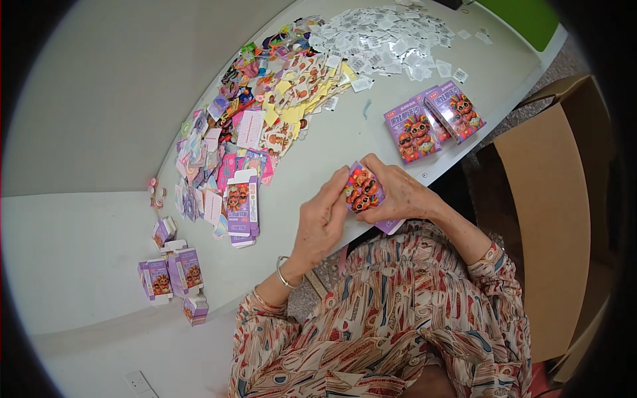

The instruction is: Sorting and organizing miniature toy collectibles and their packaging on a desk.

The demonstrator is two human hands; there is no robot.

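Head view. The purple box (363, 191) is held just off the near edge of the white table (346, 136), printed panel facing up. The left hand (320, 222) presses its fingers along the box's left side; the right hand (401, 192) curls round the opposite side, so the box is pinched between the two. A purple piece (390, 227) shows below the right wrist; I cannot tell whether it belongs to the same box.

Handling, in my judgement: light, thin card, fairly stiff along the folds, easily dented mid-panel, slightly slippery if glossy. Best held by the side edges, with light pressure.

On the table's far side I note white sachets (388, 43); towards its left, yellow-backed cards (292, 89) and an open-flapped box (242, 207). Upright-printed purple boxes (413, 129) rest near its right edge. Beyond that edge stands a brown carton (543, 232).
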